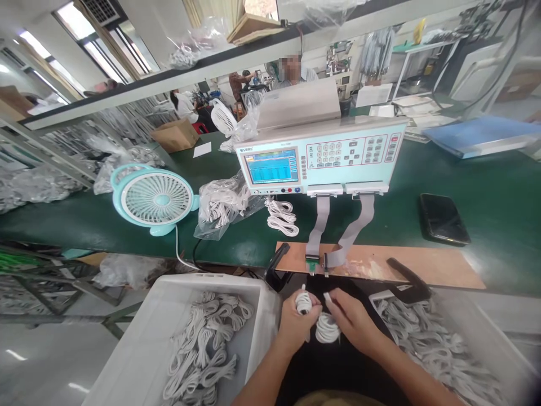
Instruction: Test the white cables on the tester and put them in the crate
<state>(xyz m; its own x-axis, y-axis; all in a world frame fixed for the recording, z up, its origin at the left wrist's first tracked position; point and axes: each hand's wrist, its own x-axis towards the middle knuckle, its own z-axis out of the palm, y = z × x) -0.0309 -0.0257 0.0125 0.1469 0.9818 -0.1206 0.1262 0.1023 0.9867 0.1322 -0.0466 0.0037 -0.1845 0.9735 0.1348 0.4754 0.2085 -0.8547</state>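
My left hand (296, 324) is closed round one end of a coiled white cable (326, 328), its plug sticking up by my thumb. My right hand (353, 318) pinches the cable's other plug near its fingertips, with the coil hanging between both hands. Just beyond them, on a brown board (422, 265), two small connector sockets (318, 264) hang from grey ribbon cables (338, 231) that run up to a pale blue cable tester (321, 158) with a lit screen and keypad.
White bins of coiled cables sit at my left (147, 338) and right (473, 338). On the green bench (499, 203) stand a teal fan (154, 197), bagged cables (222, 206), a loose coil (282, 217) and a black phone (443, 219). A person (291, 70) sits behind the tester.
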